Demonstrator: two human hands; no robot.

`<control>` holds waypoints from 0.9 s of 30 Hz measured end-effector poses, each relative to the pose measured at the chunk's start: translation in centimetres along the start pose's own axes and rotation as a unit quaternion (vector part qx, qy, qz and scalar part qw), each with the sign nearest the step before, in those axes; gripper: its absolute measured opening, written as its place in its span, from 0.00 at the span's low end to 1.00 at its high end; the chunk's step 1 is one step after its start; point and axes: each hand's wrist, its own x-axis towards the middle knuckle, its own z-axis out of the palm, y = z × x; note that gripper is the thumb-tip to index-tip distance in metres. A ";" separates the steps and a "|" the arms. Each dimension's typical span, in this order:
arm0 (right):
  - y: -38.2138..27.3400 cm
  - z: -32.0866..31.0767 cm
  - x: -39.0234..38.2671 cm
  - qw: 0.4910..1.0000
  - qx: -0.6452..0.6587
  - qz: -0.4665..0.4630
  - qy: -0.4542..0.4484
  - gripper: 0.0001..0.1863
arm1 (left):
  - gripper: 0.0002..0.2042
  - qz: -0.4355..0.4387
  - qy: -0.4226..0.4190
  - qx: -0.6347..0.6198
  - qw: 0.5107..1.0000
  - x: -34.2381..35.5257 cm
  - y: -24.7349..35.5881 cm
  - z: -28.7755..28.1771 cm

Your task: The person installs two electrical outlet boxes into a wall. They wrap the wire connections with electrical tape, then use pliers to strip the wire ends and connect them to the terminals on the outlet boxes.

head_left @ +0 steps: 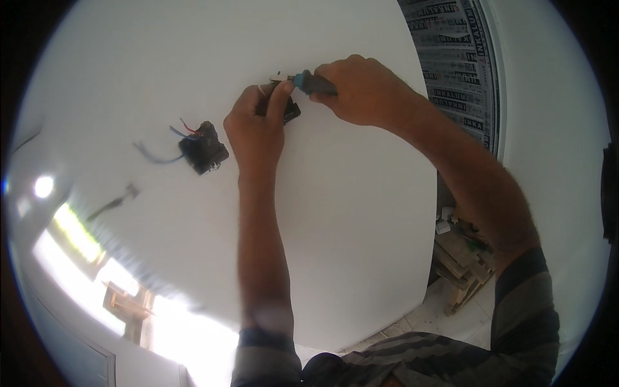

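My right hand is wrapped round the grey and teal handle of a screwdriver, which points left. At its tip is a small white electrical fitting, pinched between the thumb and fingers of my left hand. Part of this fitting is hidden by the fingers. Behind the left hand, a dark box shows at the white wall. To the left is another dark wall box, with blue wires and a red wire sticking out.
Beyond my right forearm stands a frame covered in printed protective film. Below it, wooden pieces and small white items lie near the tiled floor. Bright openings are at the lower left.
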 end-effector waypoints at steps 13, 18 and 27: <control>-0.4 1.1 -1.3 0.994 0.071 0.018 0.085 0.14 | 0.13 -0.023 0.028 0.088 0.995 -0.1 1.3 0.5; -0.1 -0.2 -1.0 0.947 0.303 0.068 0.085 0.17 | 0.11 -0.025 0.057 -0.121 0.991 -1.3 0.2 -0.6; -1.6 0.8 -0.1 0.782 0.623 0.015 -0.006 0.25 | 0.11 -0.030 0.024 -0.175 0.984 -1.9 -1.0 -2.8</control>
